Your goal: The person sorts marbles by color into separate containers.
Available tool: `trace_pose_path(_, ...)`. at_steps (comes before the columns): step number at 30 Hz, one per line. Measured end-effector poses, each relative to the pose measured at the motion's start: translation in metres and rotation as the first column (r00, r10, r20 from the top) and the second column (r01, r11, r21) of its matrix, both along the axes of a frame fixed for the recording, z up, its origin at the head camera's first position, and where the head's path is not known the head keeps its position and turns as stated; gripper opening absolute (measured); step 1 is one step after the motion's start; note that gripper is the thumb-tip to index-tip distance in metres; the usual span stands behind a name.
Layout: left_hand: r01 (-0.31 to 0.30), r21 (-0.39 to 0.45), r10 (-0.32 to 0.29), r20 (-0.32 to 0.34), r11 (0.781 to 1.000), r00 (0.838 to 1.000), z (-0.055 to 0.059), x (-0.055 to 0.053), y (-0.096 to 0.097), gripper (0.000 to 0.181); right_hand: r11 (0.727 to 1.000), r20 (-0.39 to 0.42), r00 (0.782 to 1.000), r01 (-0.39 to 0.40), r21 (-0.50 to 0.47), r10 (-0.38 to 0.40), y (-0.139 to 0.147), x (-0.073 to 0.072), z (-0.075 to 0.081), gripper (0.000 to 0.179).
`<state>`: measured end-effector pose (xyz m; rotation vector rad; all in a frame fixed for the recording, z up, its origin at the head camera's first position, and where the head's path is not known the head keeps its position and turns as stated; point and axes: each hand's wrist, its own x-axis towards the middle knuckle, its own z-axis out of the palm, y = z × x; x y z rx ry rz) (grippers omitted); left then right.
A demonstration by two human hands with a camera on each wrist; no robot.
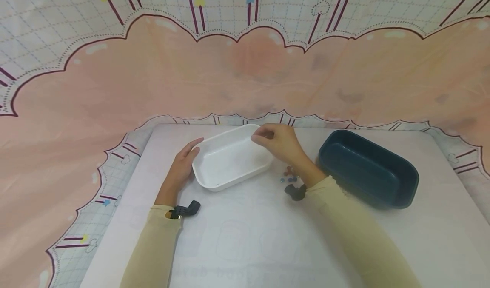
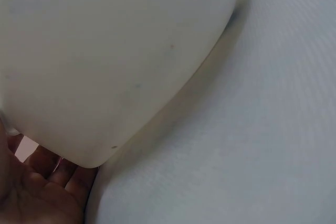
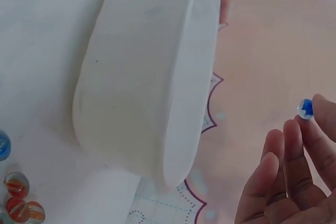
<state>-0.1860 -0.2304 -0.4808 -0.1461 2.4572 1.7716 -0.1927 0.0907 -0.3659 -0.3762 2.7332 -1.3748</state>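
My right hand (image 1: pixel 279 141) is above the right end of a white rectangular dish (image 1: pixel 229 156). Between thumb and fingertip it pinches a clear glass marble with blue inside (image 3: pixel 305 109), while the other fingers are spread. At the dish's left end, my left hand (image 1: pixel 181 166) grips the side, with the thumb at the rim and fingers along the outer wall. Its palm and fingers (image 2: pixel 39 192) show beside the dish's corner. Orange-swirled marbles (image 3: pixel 19 209) and blue marbles (image 1: pixel 292 179) lie on the table near my right wrist.
A dark blue oblong dish (image 1: pixel 367 173) stands on the right of the white-covered table (image 1: pixel 245 241), close to my right forearm. Patterned pink cloth (image 1: pixel 214 75) hangs behind the table. A dark wrist-worn camera (image 1: pixel 187 208) sits beside each wrist.
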Motion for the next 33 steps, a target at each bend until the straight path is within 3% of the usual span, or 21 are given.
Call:
trace_pose_path(8, -0.002, -0.001, 0.002, 0.005, 1.0, 1.0, 0.0, 0.0, 0.0, 0.047, 1.0, -0.034, 0.999, -0.016, 0.006, 0.016, -0.006, -0.004, -0.001, 0.023)
trace_pose_path(33, 0.0, 0.018, 0.0, -0.008, 1.0, 1.0, 0.001, 0.001, -0.001, 0.045, 0.999, -0.014, 0.999, -0.033, 0.04, 0.033, -0.011, -0.006, -0.006, 0.022)
